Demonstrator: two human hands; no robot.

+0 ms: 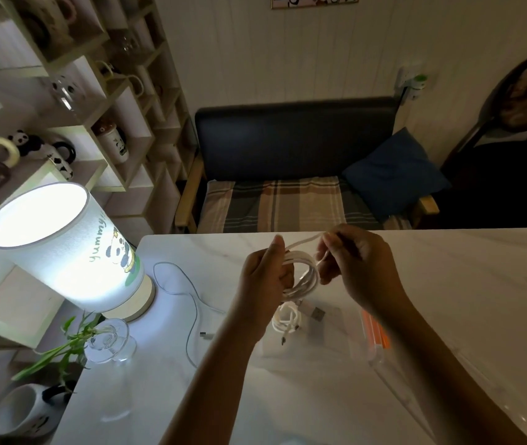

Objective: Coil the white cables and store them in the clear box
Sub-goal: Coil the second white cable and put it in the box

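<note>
My left hand [263, 274] grips a coil of white cable [304, 276] held above the table. My right hand [357, 261] pinches the loose end of that same cable, which runs from the coil's top across to its fingers. Below the hands sits the clear box [326, 345] with an orange latch on its right side. Inside it lies a small coiled white cable [284, 319] and a USB plug [317, 314]. A thinner white cable [191, 303] lies loose on the white marble table [448, 284], left of the box, with its plug near my left forearm.
A lit panda table lamp [63, 252] stands at the table's left edge. In front of it are a glass vase with a green plant [108, 342] and a panda mug [24, 409]. A bench with a plaid cushion [288, 200] is behind the table. Shelves with mugs fill the left wall.
</note>
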